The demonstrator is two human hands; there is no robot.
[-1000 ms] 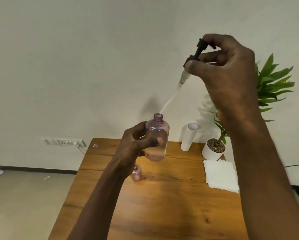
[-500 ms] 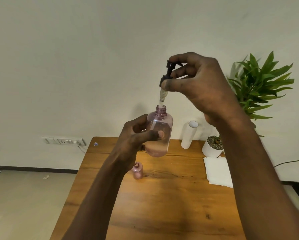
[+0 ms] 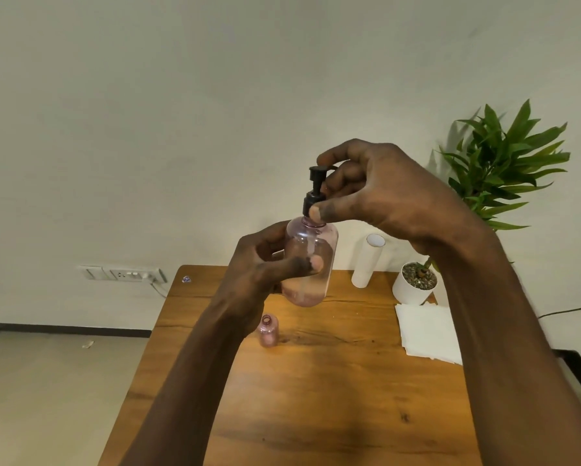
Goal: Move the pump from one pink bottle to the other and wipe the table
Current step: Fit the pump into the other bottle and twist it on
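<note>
Closest in, the left hand (image 3: 265,264) has its fingers wrapped round the big bottle (image 3: 311,264), held up over the counter (image 3: 316,398). Looks like light, thin plastic, probably slick, so grip the belly. The right hand (image 3: 376,193) pinches the black pump (image 3: 314,190) at its collar, sitting on the neck. Small bottle (image 3: 268,331) stands open below, napkins (image 3: 427,331) further right.
</note>
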